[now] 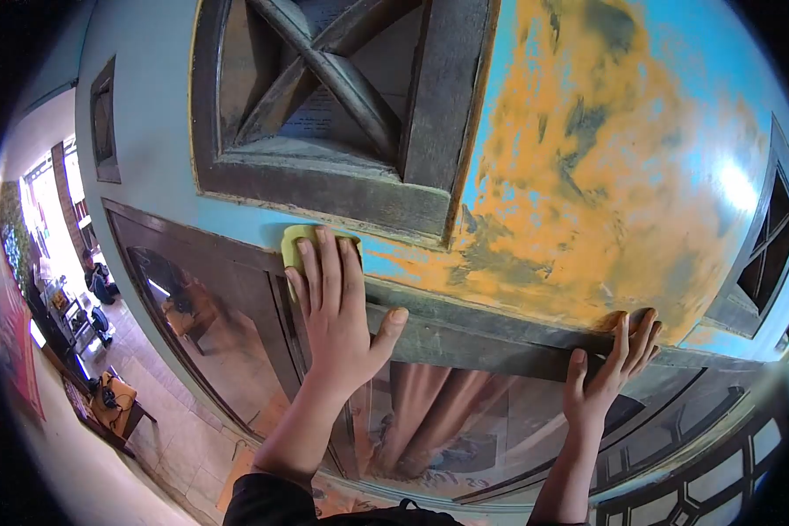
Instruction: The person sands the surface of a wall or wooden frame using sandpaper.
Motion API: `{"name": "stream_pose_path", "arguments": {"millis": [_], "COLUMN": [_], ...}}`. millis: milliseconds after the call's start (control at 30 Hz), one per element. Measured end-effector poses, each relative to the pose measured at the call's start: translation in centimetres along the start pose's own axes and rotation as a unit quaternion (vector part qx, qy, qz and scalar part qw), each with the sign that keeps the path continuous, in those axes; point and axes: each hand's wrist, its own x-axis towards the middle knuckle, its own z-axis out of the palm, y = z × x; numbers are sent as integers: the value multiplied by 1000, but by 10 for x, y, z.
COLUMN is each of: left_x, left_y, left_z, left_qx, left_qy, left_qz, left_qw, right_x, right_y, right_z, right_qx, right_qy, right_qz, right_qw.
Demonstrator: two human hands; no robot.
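My left hand presses a yellow-green piece of sandpaper flat against the wall, just under the wooden vent frame. Its fingers lie over the sheet and the thumb sticks out to the right; most of the sheet is hidden beneath them. With fingers apart, my right hand rests on the dark wooden rail and touches the lower edge of the wall, holding nothing. Between and above the hands, the wall shows worn blue paint with patchy orange and grey layers.
Below the rail are glass panes with reflections. A second vent frame sits at the right. On the left, a chair with a dark item on it stands on the tiled floor, and a person sits farther back.
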Motion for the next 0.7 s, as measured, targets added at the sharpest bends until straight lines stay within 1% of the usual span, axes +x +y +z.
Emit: {"name": "stream_pose_path", "arguments": {"millis": [67, 100, 200, 500, 600, 667, 700], "left_x": [-1, -2, -1, -6, -6, -5, -3], "left_y": [5, 7, 17, 44, 63, 75, 79], "left_z": [1, 2, 0, 7, 12, 14, 14], "left_qx": [-1, 23, 16, -7, -4, -27, -28], "left_qy": [0, -4, -17, -49, -74, -81, -89], "left_qz": [2, 4, -1, 44, 100, 121, 140], "left_qw": [1000, 1000, 1000, 998, 992, 989, 986], "right_x": [-1, -1, -2, -1, 0, 2, 2], "right_y": [1, 1, 3, 8, 9, 12, 14], "right_z": [-1, -1, -2, -10, -17, -22, -23], "right_qx": [0, 3, 8, -8, -4, 8, 15], "right_qy": [-3, -4, -8, -15, -19, -17, -4], "right_qz": [-4, -4, -5, -13, -10, -11, -15], "right_qw": [1000, 1000, 1000, 1000, 1000, 1000, 1000]}}
